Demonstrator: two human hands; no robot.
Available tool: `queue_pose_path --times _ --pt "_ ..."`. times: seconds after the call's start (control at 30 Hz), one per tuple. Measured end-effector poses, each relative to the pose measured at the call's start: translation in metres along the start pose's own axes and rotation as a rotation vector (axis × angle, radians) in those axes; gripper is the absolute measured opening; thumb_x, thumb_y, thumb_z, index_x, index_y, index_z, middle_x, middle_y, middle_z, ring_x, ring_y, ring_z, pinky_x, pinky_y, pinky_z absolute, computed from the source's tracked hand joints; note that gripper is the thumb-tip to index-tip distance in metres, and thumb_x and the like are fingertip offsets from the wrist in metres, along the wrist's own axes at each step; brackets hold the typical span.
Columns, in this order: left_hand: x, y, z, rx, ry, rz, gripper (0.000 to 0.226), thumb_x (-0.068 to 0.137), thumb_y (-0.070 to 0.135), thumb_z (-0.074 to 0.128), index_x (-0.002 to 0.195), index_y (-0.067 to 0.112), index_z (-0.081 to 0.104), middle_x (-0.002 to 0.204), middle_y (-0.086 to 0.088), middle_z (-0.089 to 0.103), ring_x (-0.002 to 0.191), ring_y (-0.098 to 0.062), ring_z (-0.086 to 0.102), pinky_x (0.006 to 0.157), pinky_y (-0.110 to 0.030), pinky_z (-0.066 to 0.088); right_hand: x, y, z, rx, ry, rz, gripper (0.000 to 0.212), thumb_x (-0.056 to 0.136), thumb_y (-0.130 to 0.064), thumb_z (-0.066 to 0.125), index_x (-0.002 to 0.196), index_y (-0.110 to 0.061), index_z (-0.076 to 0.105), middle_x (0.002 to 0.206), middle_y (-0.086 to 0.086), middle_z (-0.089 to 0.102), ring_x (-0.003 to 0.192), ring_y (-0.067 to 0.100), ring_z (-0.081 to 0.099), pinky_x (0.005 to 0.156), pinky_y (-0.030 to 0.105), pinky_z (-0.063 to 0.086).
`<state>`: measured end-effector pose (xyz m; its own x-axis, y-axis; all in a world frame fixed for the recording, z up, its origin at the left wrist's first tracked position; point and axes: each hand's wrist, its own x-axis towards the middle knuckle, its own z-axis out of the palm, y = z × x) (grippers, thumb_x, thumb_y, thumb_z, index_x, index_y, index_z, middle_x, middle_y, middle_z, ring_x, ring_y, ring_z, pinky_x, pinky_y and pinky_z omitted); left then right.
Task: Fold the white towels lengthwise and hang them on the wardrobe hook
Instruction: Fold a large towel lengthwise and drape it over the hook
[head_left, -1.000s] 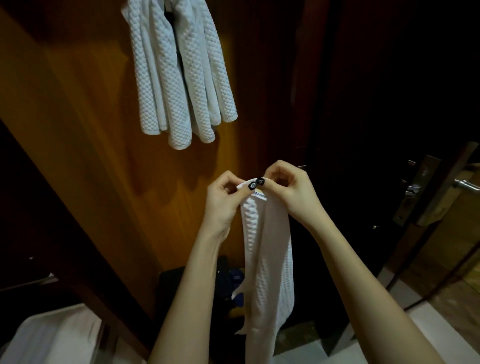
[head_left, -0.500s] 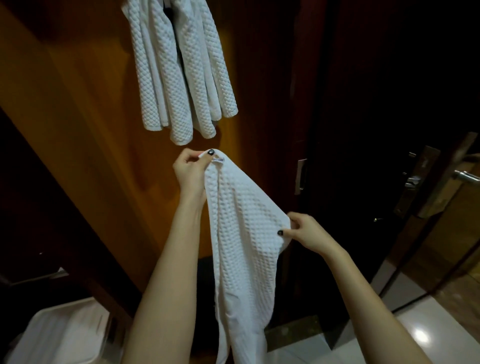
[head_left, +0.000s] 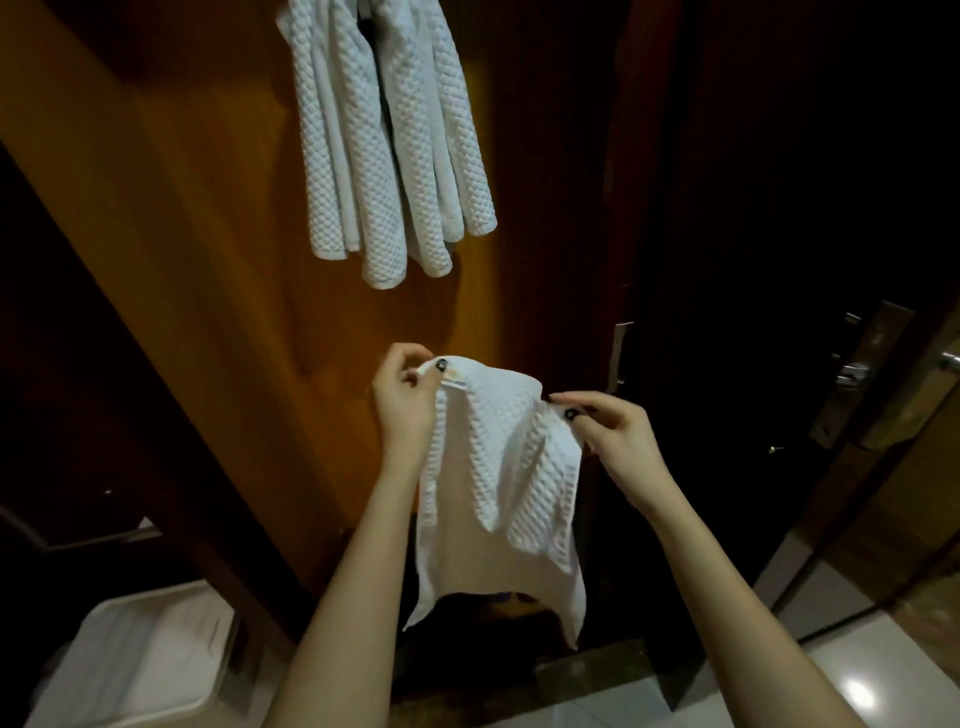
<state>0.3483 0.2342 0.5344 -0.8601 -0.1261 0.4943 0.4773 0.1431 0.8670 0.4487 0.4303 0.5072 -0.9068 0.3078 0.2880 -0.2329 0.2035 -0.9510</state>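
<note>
The towel (head_left: 498, 467) is hanging in front of the wardrobe panel (head_left: 218, 260), below the hung towels (head_left: 384, 145), and you are pinching its top corners with your left hand (head_left: 408, 410) and right hand (head_left: 613, 431).

My left hand (head_left: 402, 400) and right hand (head_left: 618, 431) — black-painted nails, a small pale mark on each thumb nail — forearms bare to the frame edge.
</note>
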Motion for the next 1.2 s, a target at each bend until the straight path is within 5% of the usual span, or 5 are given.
queue_pose_path --times 0.27,0.47,0.7,0.97,1.2 --pt "-0.032 0.022 -0.002 -0.067 -0.263 0.019 0.046 0.083 -0.014 0.053 0.077 0.028 0.071 0.087 0.007 0.071 0.085 0.003 0.065 0.074 -0.008 0.046 0.023 -0.050 0.025 0.379 0.307 0.095 0.039 0.087 0.009 0.044 0.081 -0.013 0.076 0.087 0.009 0.074 0.074 0.015 0.072 0.058 0.022 0.054" --pt "-0.062 0.037 0.007 -0.170 -0.347 -0.021 0.046 0.090 -0.011 0.046 0.091 0.028 0.071 0.095 0.017 0.070 0.098 0.002 0.063 0.081 -0.012 0.047 0.018 -0.052 0.035 0.384 0.364 0.050 0.033 0.095 0.002 0.041 0.104 -0.013 0.070 0.091 0.013 0.068 0.075 0.020 0.074 0.067 0.021 0.057" --pt "-0.075 0.041 0.009 -0.048 -0.458 -0.017 0.041 0.076 0.021 0.078 0.108 0.036 0.057 0.112 0.028 0.053 0.111 0.009 0.048 0.088 -0.010 0.044 0.016 -0.050 0.027 0.379 0.445 -0.013 0.033 0.094 0.001 0.044 0.104 -0.016 0.070 0.092 0.010 0.072 0.081 0.019 0.074 0.067 0.021 0.057" --pt "-0.078 0.033 0.014 0.066 -0.185 -0.022 0.025 0.085 0.010 0.069 0.090 0.034 0.063 0.095 0.019 0.061 0.089 0.000 0.058 0.072 -0.012 0.045 0.018 -0.042 0.021 0.312 0.464 0.000 0.031 0.094 -0.003 0.045 0.110 -0.010 0.070 0.081 0.001 0.072 0.074 0.015 0.070 0.065 0.023 0.057" --pt "-0.053 0.011 0.004 0.044 -0.369 -0.063 0.027 0.079 0.010 0.076 0.066 0.029 0.063 0.062 0.014 0.059 0.058 0.005 0.048 0.055 -0.011 0.037 0.033 -0.023 -0.002 0.066 0.283 0.090 0.027 0.093 -0.005 0.044 0.089 -0.017 0.068 0.082 0.009 0.065 0.076 0.016 0.072 0.068 0.028 0.060"
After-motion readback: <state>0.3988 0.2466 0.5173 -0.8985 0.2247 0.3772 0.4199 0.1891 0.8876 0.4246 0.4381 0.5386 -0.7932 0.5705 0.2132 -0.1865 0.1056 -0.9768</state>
